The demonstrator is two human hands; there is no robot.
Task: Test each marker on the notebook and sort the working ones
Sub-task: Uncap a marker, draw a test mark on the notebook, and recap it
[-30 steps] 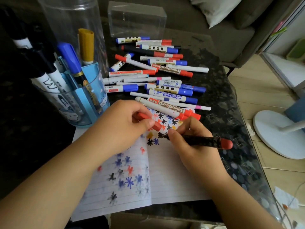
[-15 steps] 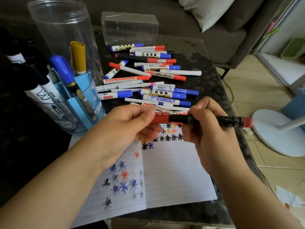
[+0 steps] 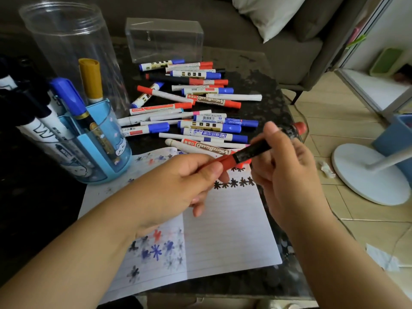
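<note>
Marker (image 3: 256,150), black-barrelled with red cap and end, tilted between hands.

"WhiteBoard" on red-capped marker (image 3: 214,101); "WHITEBOARD" on blue-capped marker (image 3: 223,118).

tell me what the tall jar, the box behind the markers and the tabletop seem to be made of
Tall jar: probably clear plastic, glossy; the sofa shows through and its rim is thin.
Box: likely thin clear plastic, with sharp folded edges and glare.
Tabletop: dark speckled surface, perhaps stone or patterned glass, polished, since it reflects light.
</note>
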